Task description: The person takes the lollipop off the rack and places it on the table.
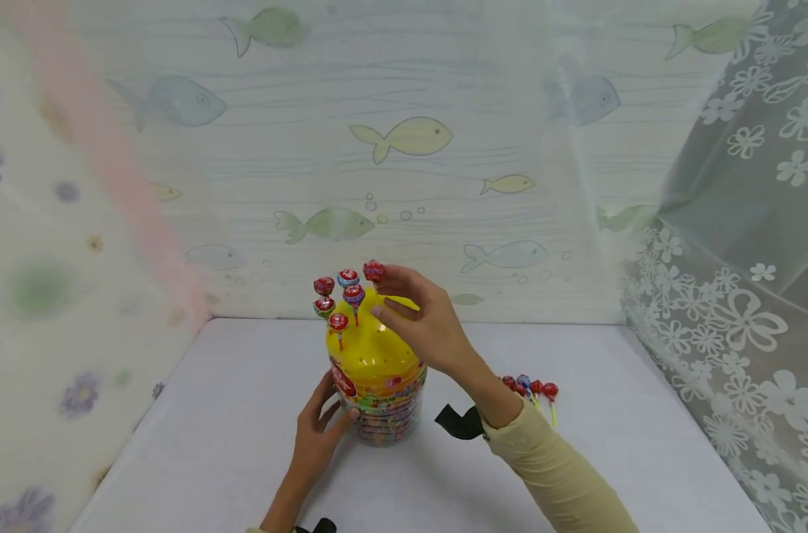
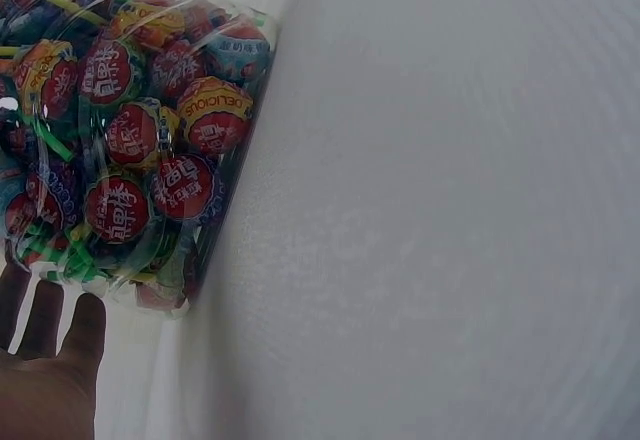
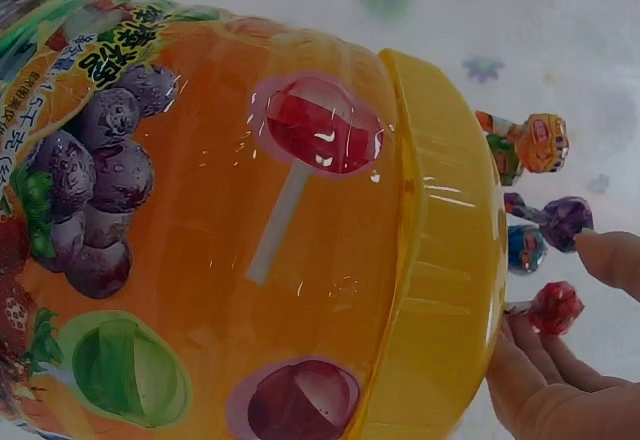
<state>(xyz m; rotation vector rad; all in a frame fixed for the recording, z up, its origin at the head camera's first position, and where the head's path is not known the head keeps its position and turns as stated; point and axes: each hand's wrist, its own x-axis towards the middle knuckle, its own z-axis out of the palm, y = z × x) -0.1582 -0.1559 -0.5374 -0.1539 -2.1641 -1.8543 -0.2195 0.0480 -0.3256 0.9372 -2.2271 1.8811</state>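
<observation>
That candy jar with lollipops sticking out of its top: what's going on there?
A person's left hand rests against the jar, while their right hand is at a red lollipop above the yellow lid; I can't tell whether it grips it. Other lollipops stand upright in the lid, and more lie on the table beyond the right forearm.

a black strap (image 1: 460, 423) shows beside a pale yellow sleeve (image 1: 557, 466).
</observation>
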